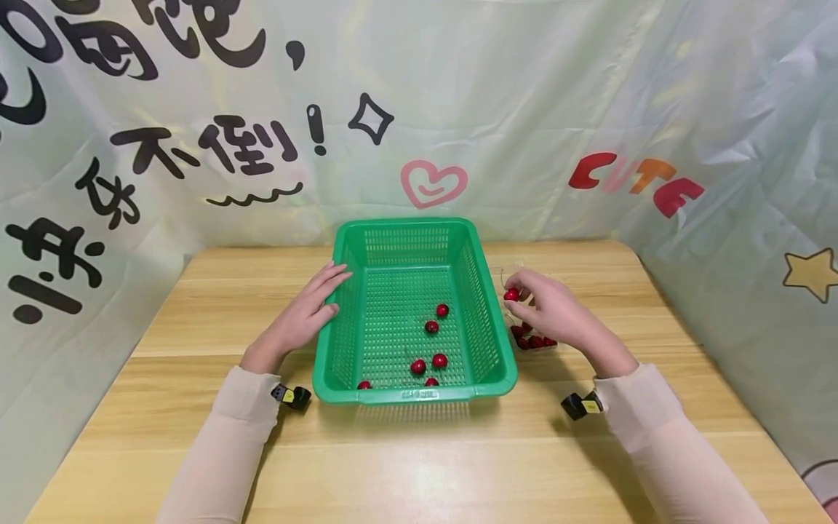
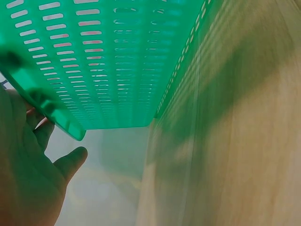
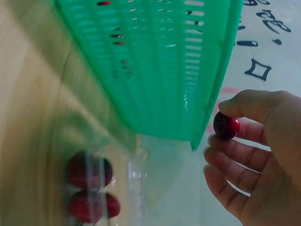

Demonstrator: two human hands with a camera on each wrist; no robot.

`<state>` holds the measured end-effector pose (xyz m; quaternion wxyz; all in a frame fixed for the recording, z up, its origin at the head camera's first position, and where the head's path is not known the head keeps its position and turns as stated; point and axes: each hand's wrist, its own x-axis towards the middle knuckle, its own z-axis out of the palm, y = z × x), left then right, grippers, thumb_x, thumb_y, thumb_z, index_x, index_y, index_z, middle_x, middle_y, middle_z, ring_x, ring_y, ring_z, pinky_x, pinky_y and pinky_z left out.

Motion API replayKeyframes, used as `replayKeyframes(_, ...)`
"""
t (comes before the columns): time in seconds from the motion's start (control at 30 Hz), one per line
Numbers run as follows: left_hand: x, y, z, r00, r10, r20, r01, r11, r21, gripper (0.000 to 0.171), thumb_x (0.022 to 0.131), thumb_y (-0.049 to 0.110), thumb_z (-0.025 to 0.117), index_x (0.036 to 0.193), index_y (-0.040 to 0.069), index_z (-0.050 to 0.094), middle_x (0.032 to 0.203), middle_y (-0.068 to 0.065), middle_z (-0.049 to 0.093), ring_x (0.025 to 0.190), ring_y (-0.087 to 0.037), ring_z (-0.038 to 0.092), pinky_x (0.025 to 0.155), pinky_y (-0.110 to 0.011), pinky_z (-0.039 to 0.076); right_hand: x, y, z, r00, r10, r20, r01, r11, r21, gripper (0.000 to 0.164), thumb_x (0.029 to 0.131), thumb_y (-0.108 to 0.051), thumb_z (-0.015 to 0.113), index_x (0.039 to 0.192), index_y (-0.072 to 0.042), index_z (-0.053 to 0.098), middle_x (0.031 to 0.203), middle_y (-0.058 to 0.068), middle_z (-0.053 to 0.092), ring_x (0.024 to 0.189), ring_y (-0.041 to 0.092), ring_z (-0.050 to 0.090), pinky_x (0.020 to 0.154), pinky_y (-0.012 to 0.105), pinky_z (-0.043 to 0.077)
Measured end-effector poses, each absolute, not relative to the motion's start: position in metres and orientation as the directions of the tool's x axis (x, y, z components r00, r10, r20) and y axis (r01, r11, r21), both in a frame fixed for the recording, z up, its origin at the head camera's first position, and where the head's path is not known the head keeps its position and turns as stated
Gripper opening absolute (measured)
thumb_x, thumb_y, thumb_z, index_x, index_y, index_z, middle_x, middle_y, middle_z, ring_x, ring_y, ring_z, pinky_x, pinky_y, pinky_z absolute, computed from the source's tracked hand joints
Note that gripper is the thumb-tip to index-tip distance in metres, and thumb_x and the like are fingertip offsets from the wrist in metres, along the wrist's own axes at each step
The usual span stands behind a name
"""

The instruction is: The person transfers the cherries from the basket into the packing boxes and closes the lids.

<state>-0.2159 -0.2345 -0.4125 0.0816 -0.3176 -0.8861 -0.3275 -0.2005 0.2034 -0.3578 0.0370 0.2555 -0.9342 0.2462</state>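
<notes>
Your right hand (image 1: 546,306) pinches one red cherry (image 1: 511,294) between thumb and forefinger, a narrow grip with the other fingers spread apart below it in the right wrist view. That cherry is just outside the rim of the green basket (image 1: 399,313), on its three o'clock side, a thin stem (image 1: 503,276) rising from it.

Your left hand (image 1: 304,309) rests on the basket's rim at about ten o'clock, wide and relaxed, with the thumb set apart from the fingers.

Inside the basket you have six loose cherries (image 1: 440,360): two near three o'clock, three between five and six, and one at seven, partly behind the near rim. A clear container (image 3: 136,183) sits close to the basket's three o'clock side and holds more cherries (image 1: 537,341); your right hand covers part of it, so I can't give you a fair count.

All this stands on a wooden table (image 1: 419,466). Beyond it, at twelve o'clock, a pink heart (image 1: 432,192) marks the pale backdrop (image 1: 537,87).
</notes>
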Motion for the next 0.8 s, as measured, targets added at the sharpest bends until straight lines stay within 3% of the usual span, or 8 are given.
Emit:
replayKeyframes(0.33,-0.216,-0.234,-0.411,-0.786,0.507,0.353,0.614,0.581,0.534,0.055,0.095,0.013,0.045,0.149,0.006,0.039,0.158,-0.012,0.027,0.148,-0.033,0.009,0.113,-0.062,0.016,-0.200,0.226,-0.379,-0.904,-0.407,0.129,-0.420,0.791,-0.444,0.018,0.092,-0.017,0.065,0.106,-0.008,0.061,0.092,0.003,0.063,0.086,0.022,0.060,0.075,0.043,0.050)
replayKeyframes(0.6,-0.216,-0.235,-0.413,-0.787,0.506,0.354,0.614,0.579,0.537,0.054,0.095,0.012,0.045,0.149,0.005,0.039,0.157,-0.013,0.028,0.149,-0.027,0.007,0.114,-0.060,0.015,-0.198,0.235,-0.391,-0.913,-0.396,0.095,-0.396,0.810,-0.432,0.020,0.091,-0.018,0.067,0.106,-0.006,0.061,0.086,0.001,0.063,0.080,0.020,0.060,0.072,0.043,0.049)
replayKeyframes(0.8,-0.216,-0.234,-0.413,-0.782,0.509,0.360,0.620,0.572,0.536,0.054,0.095,0.012,0.045,0.148,0.004,0.040,0.157,-0.015,0.028,0.148,-0.034,0.009,0.113,-0.062,0.015,-0.196,0.241,-0.397,-0.922,-0.379,0.083,-0.377,0.823,-0.425,0.018,0.090,-0.018,0.070,0.101,-0.007,0.062,0.081,0.000,0.061,0.074,0.019,0.057,0.069,0.041,0.047)
